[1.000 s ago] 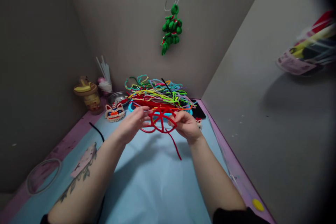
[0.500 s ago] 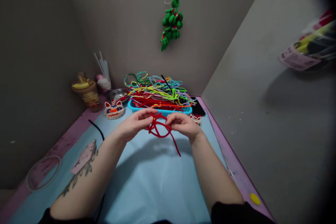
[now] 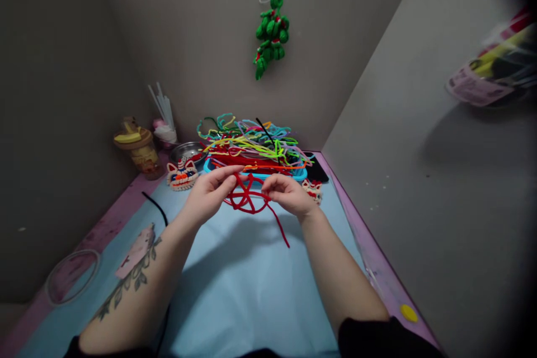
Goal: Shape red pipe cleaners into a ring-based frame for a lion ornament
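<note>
Between my hands, above the blue-covered table, is a red pipe-cleaner frame (image 3: 247,194) of crossing strands and rounded loops. My left hand (image 3: 211,190) pinches its left side between thumb and fingers. On the right side, my right hand (image 3: 289,191) has its fingertips closed on the frame near its rim. A loose red end trails down from beside the right fingers towards the table. Part of the frame's left edge is hidden behind my left thumb and fingers.
Behind my hands, a blue basket (image 3: 300,173) overflows with colourful pipe cleaners. Lion-face pieces (image 3: 182,175) lie on either side. A metal bowl (image 3: 184,148), a cup (image 3: 145,154) and a phone (image 3: 319,170) stand or lie near the walls. A pink glue gun (image 3: 136,251) rests left.
The red frame has turned, so its crossing strands now face me more. Both hands have shifted slightly left and up, still holding it.
</note>
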Tool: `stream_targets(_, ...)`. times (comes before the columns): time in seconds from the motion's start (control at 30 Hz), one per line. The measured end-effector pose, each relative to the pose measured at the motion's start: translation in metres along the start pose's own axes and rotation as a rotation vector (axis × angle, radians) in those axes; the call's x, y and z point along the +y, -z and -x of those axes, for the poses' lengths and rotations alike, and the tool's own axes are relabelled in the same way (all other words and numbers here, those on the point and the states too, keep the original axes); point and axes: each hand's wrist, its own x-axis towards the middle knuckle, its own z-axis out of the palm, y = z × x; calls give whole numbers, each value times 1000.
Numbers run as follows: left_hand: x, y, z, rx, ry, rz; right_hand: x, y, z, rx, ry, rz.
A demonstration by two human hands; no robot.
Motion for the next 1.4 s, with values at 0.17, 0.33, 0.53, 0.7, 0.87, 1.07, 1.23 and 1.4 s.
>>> stream_targets(0.17, 5, 2, 5, 31, -209, -210, 6, -7, -4, -9, -28, -12)
stream_targets(0.33, 4, 1, 5, -46, -104, -137, 4, -13, -6, 11, -23, -45)
stream_targets(0.53, 1, 1, 3, 64, -140, -247, 3, -15, -8, 20, -66, 0)
stream_targets(0.7, -4, 3, -1, 117, -127, -330, 0, -19, -10, 66, -53, 15)
stream_targets(0.87, -2, 9, -5, 177, -312, -545, -10, -21, -7, -19, -33, 76)
stream_targets(1.07, -2, 4, -2, -326, -200, -310, -20, -20, 0, -329, -92, 101)
stream_targets(1.23, -15, -1, -6, -461, 38, -229, -18, -14, -1, -386, -149, 82)
stream_targets(1.4, -27, -3, -12, -312, 166, -197, 1, -11, -9, -6, -195, -26)
